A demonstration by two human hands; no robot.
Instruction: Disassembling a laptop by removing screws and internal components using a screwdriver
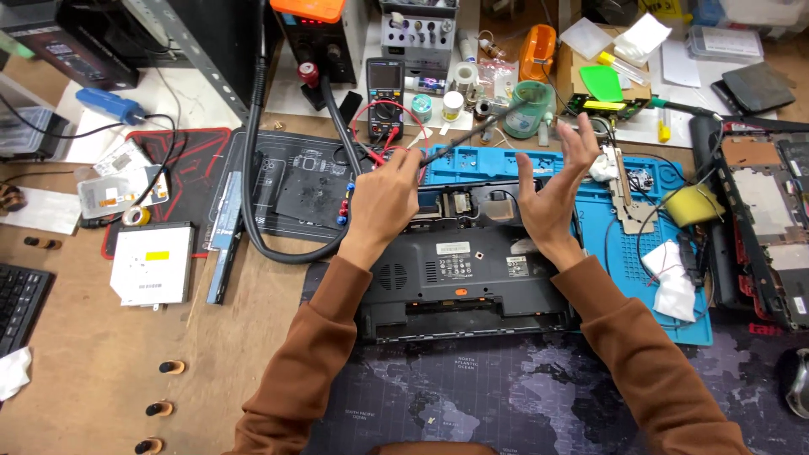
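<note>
– What can't you see well?

– The right hand (552, 181) is blurry, and so is the thin stick (459, 141) in the left hand (388, 198). The hands hide part of the black laptop (459, 274).

– Anything cut off?

– Yes. The keyboard (18, 305) runs off the left edge. The other open laptop (763, 219) runs off the right edge. The little bottles (455, 97) at the back are too small to tell.

A single head-worn camera looks steeply down from close above onto the cluttered workbench (101, 371) straight ahead.
</note>
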